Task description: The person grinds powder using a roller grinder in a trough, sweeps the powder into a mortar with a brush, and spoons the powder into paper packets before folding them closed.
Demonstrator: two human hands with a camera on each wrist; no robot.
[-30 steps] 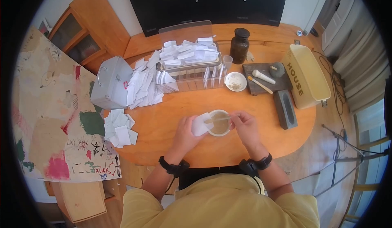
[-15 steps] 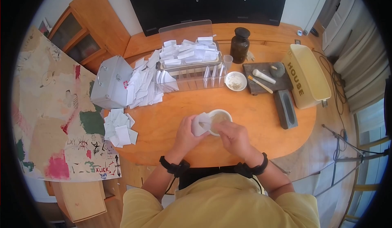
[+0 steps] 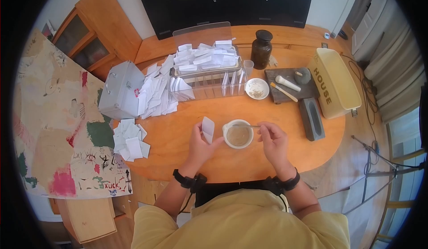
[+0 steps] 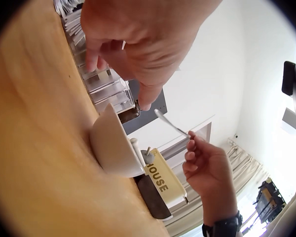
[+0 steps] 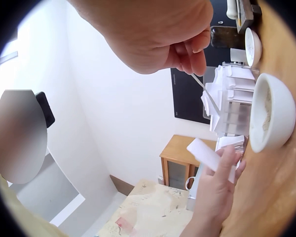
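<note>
A small white paper envelope [image 3: 208, 130] is gripped in my left hand [image 3: 200, 147], standing on edge to the left of the bowl. My right hand [image 3: 274, 145] pinches the handle of a slim metal spoon [image 3: 245, 126], its bowl end over the far rim in the head view. The white bowl [image 5: 281, 116] has a small lip and holds brownish powder [image 3: 238, 137]. In the left wrist view the spoon [image 4: 170, 123] shows raised above the bowl [image 4: 113, 145], while the envelope is hidden behind my left hand [image 4: 138, 49].
Behind the bowl stands a clear divided rack [image 3: 207, 86] heaped with white envelopes. A silver case [image 3: 119, 90] and loose envelopes [image 3: 132, 139] lie left. Rightward are a small dish [image 3: 257, 89], a dark jar [image 3: 261, 50], a pestle [image 3: 287, 84], a stone trough [image 3: 311, 119] and a cream bin [image 3: 341, 84].
My right hand went in to the envelope with the spoon, then drew back right. My left hand has shifted slightly left and turned the envelope more upright.
</note>
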